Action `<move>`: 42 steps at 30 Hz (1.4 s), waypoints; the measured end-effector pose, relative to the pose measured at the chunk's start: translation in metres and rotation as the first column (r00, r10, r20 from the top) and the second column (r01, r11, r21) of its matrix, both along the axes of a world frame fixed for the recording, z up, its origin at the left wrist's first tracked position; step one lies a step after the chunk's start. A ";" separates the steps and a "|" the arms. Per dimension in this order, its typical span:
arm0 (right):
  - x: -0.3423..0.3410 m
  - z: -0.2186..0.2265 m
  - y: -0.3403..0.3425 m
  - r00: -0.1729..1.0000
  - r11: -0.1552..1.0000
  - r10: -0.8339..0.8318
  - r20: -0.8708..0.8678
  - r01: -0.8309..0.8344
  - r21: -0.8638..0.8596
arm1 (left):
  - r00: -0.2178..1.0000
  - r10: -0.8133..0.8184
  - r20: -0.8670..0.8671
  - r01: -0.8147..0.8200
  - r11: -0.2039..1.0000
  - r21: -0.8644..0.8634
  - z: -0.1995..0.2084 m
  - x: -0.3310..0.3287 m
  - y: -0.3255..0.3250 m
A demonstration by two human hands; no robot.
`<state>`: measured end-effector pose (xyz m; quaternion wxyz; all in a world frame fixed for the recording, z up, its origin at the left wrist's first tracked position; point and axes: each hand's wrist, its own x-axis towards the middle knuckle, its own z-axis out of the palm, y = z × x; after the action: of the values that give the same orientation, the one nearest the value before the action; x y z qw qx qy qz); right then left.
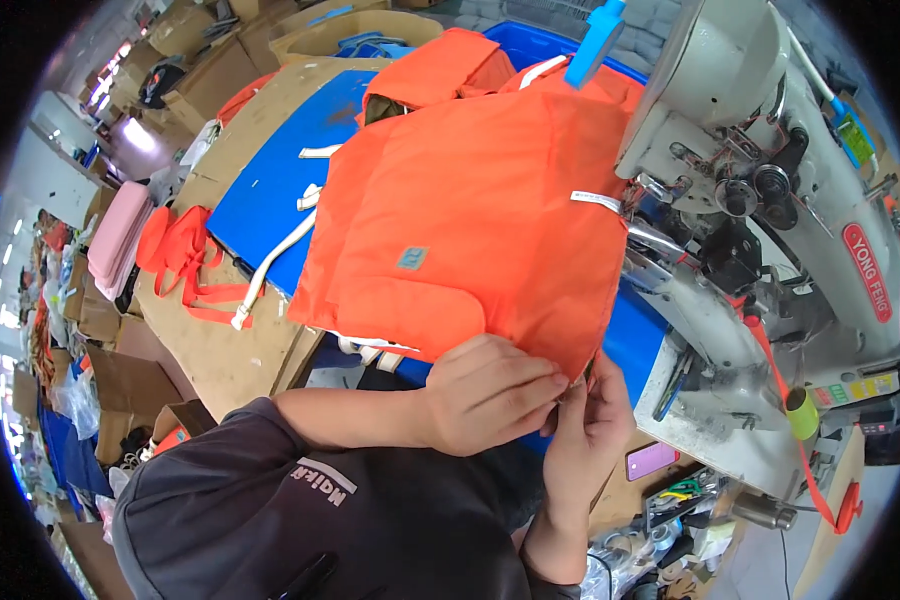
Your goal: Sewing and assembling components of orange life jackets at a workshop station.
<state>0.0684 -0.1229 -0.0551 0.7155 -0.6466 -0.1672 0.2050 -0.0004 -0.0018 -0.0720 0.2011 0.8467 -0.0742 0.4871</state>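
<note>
Left hand (495, 393), bare, pinched the near right corner of a bright orange fabric panel (460, 200) between thumb and fingers; the bare right hand (592, 408) gripped that same corner from its other side. What lay between the fingertips was hidden. The panel spread away from both hands, bearing a small grey square patch (414, 258) and a rounded orange flap (410, 312). Handling the corner's edge seemed to be the step underway; the next move, I judged, called for a firm pinch with the layers flat and even. Right of the panel stood a grey-white metal sewing machine (710, 60); left of it, white fabric cords (282, 250) and red webbing straps (185, 258) lay over a tan tabletop (220, 358).
</note>
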 end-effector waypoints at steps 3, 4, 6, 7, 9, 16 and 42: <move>-0.003 -0.001 0.001 1.000 1.000 0.003 0.024 -0.004 0.030 | 0.995 -0.078 -0.069 0.055 0.954 -0.293 0.001 -0.005 0.001; -0.004 0.000 0.002 1.000 0.999 0.006 0.021 -0.006 0.031 | 0.995 -0.076 -0.072 0.051 0.955 -0.292 0.000 -0.006 0.002; -0.005 0.004 0.003 0.998 1.000 -0.025 0.066 0.024 0.014 | 0.996 -0.085 -0.006 0.080 0.962 -0.261 0.000 -0.005 0.003; -0.005 0.005 0.003 0.998 1.000 -0.022 0.065 0.021 0.013 | 0.997 -0.081 -0.006 0.077 0.962 -0.262 0.001 -0.005 0.004; -0.004 0.006 0.003 0.998 1.000 -0.010 0.058 0.009 0.011 | 0.999 -0.002 0.033 0.005 0.994 -0.109 0.004 -0.005 0.005; 0.019 0.013 0.009 0.993 0.988 0.042 0.112 -0.025 -0.154 | 0.993 0.030 0.117 -0.045 0.991 0.122 0.006 -0.009 0.007; 0.046 -0.002 0.030 1.000 0.995 0.010 0.022 -0.012 0.104 | 0.934 0.026 -0.357 0.104 0.935 0.339 0.042 -0.015 0.015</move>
<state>0.1143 -0.0925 -0.0569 0.7453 -0.6097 -0.1887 0.1929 -0.0158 0.0129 -0.0295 0.0658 0.9413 -0.1396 0.3004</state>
